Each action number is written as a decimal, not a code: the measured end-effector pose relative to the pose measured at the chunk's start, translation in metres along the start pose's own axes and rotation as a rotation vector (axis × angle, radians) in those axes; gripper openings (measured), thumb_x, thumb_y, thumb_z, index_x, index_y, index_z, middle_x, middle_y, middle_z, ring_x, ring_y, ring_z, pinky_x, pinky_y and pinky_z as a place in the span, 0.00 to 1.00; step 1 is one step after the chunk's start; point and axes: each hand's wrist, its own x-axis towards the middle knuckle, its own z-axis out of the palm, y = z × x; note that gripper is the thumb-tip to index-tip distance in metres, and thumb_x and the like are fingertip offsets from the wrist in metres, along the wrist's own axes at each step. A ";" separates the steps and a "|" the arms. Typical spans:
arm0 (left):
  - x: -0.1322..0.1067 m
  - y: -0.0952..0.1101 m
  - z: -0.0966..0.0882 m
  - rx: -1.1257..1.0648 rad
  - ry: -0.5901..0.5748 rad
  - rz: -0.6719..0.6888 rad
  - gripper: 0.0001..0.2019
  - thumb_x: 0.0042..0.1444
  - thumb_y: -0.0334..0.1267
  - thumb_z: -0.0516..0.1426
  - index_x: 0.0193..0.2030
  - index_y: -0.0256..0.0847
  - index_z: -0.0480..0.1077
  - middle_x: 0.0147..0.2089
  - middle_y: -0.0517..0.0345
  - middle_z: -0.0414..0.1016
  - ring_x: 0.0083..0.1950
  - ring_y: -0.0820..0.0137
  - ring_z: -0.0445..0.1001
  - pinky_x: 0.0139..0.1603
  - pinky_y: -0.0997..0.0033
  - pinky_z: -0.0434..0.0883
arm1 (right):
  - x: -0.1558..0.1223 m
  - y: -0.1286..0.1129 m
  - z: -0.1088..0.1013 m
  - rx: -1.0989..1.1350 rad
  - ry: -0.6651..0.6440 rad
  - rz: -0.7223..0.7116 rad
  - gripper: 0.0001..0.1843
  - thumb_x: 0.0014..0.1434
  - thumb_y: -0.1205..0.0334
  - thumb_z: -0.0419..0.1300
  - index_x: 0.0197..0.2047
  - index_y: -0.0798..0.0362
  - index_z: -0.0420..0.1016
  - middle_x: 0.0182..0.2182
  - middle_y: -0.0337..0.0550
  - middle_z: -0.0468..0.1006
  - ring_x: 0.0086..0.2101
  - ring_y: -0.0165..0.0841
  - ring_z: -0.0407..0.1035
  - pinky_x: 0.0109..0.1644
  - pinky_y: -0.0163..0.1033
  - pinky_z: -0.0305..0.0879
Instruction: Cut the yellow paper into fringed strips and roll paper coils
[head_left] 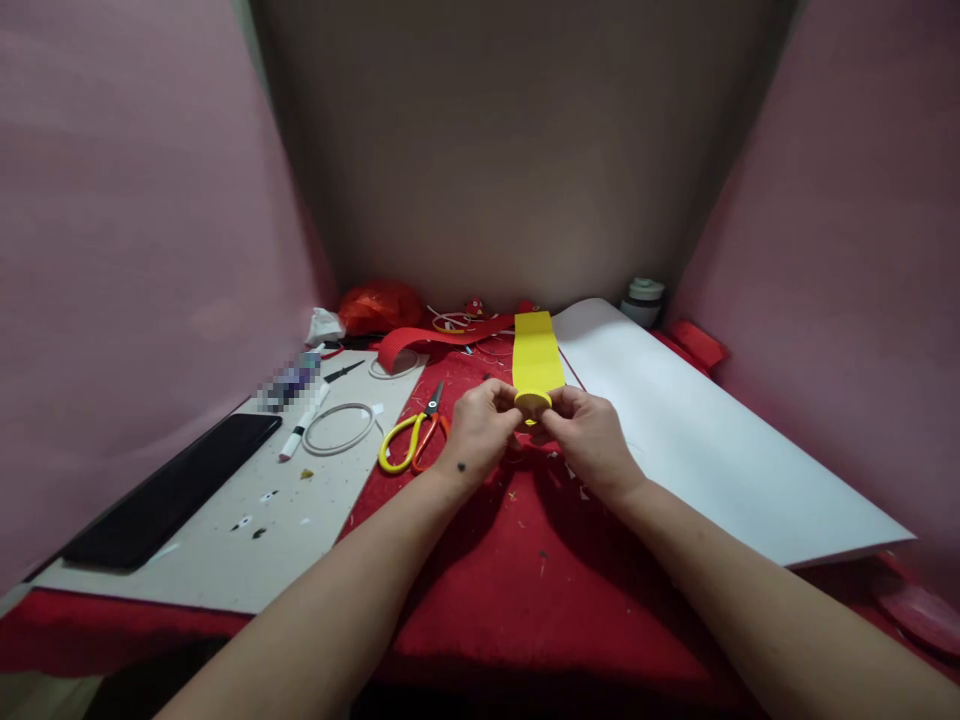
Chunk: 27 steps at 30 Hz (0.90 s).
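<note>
My left hand [484, 428] and my right hand [598, 440] are close together over the red cloth. Between their fingertips they pinch a small yellow disc [533, 399], tilted with its round face up. It could be a tightly wound coil of paper. A tiny yellow piece shows just below it. Behind the disc lies a wide yellow paper strip [536, 345]; whether the two are joined is hidden. Left of my left hand, scissors [412, 435] with one yellow and one orange-red handle lie with the blades pointing away from me.
A grey board [225, 540] on the left bears a black phone-like slab [176, 490], a marker [294, 440] and a ring-shaped coil [337, 452]. On the right lies a large white sheet [720, 450]. Farther back are a red ribbed strip [427, 343], a red bag [382, 303] and a lidded jar [643, 303].
</note>
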 end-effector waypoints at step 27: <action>0.001 0.000 -0.001 -0.088 -0.086 -0.114 0.05 0.46 0.32 0.57 0.31 0.39 0.64 0.24 0.63 0.71 0.19 0.74 0.69 0.20 0.76 0.66 | -0.002 -0.007 -0.002 -0.135 -0.034 -0.049 0.09 0.52 0.67 0.53 0.32 0.56 0.75 0.27 0.45 0.78 0.27 0.33 0.72 0.32 0.36 0.64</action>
